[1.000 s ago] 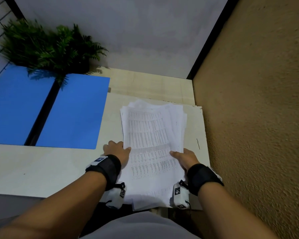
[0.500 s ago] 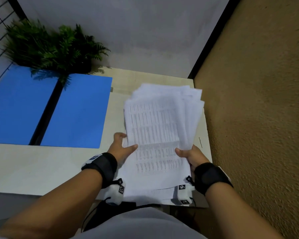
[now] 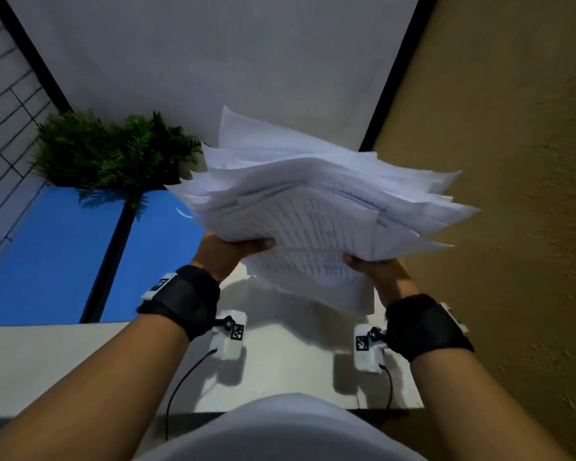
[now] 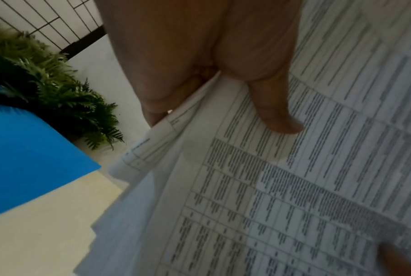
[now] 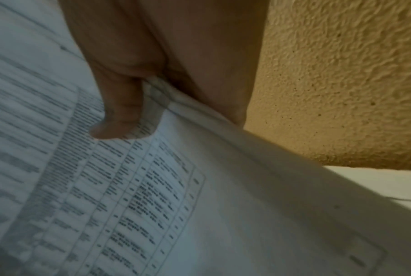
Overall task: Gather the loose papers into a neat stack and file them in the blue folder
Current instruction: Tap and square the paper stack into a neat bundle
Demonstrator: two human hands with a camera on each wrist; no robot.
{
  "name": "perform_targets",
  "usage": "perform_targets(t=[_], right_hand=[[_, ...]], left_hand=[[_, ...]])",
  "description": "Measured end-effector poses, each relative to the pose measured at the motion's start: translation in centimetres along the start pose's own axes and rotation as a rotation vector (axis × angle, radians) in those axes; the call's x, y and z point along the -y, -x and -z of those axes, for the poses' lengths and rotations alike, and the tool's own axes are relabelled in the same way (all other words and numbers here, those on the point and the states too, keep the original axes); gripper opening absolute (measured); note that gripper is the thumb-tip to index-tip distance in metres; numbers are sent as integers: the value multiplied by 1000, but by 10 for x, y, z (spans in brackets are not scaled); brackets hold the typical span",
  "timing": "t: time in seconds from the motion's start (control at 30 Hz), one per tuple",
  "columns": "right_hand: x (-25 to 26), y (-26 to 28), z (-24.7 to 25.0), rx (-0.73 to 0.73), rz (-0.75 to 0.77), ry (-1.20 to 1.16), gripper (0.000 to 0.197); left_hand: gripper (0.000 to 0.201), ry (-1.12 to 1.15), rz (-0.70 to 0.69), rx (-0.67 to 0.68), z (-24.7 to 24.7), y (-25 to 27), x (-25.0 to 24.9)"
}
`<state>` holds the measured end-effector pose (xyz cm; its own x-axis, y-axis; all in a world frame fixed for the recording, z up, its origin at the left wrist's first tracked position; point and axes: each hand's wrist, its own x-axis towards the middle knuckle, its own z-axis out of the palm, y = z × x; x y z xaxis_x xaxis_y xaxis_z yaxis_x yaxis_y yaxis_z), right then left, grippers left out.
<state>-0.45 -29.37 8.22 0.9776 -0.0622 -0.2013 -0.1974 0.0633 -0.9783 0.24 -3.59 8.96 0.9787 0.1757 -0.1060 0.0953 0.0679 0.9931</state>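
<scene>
A thick, uneven pile of printed white papers [image 3: 316, 214] hangs in the air above the table, its far edges fanned out. My left hand [image 3: 228, 252] grips its left edge, thumb on top of the printed sheet [image 4: 277, 119] and fingers underneath. My right hand [image 3: 371, 271] grips the right edge the same way, thumb [image 5: 119, 119] pressed on the top page [image 5: 152, 205]. The blue folder [image 3: 47, 261] lies open and flat on the table to the left, with a black spine down its middle; it also shows in the left wrist view [image 4: 22, 158].
A green fern plant [image 3: 113, 154] stands at the back left, overhanging the folder. A rough tan wall [image 3: 512, 194] runs close along the right side. The pale table [image 3: 280, 344] lies below the papers, its front edge near my body.
Both hands have lifted the pile from lying flat on the table to well above it, tilting its far end up. The sheets have fanned out more.
</scene>
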Motion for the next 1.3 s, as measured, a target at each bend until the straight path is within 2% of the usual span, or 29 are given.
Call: perform_targets(t=[0.1,0.2,0.3,0.4,0.5,0.63,0.73,0.8,0.87,0.93,1.03,1.13,1.3], right_hand=[[-10,6,1,-39,33,-21,75],[-14,12,5,-63,50,-118,86],[-12,15,7,-44,63,-134,75],[-13,13,10,-94,55,-126,64],[-9,12,4,-171,154,-71,47],[20,17,-14,-228,351,-151,41],[38,21,-23,-215,447,-203,40],[39,25,-27,-254,477,-146,38],[30,28,-29,-300,441,-100,31],[15,29,-27,-334,338,-33,34],[-2,26,-18,-306,205,-30,56],[-5,22,-9,-261,177,-15,70],[2,22,-4,-172,156,-37,67]], left_hand=[[49,-6,54,40,4,6,9],[58,15,91,146,3,10,11],[53,8,76,226,-4,9,5],[39,5,43,202,-11,8,1],[32,65,12,119,-21,12,-4],[39,94,-137,-28,-34,12,-28],[41,142,-233,-47,-40,12,-47],[37,129,-254,-33,-42,14,-49],[37,106,-252,-2,-41,15,-43],[40,78,-222,20,-38,16,-31],[50,49,-113,47,-30,13,-10],[60,27,-22,101,-19,6,2],[68,42,101,204,-13,0,10]])
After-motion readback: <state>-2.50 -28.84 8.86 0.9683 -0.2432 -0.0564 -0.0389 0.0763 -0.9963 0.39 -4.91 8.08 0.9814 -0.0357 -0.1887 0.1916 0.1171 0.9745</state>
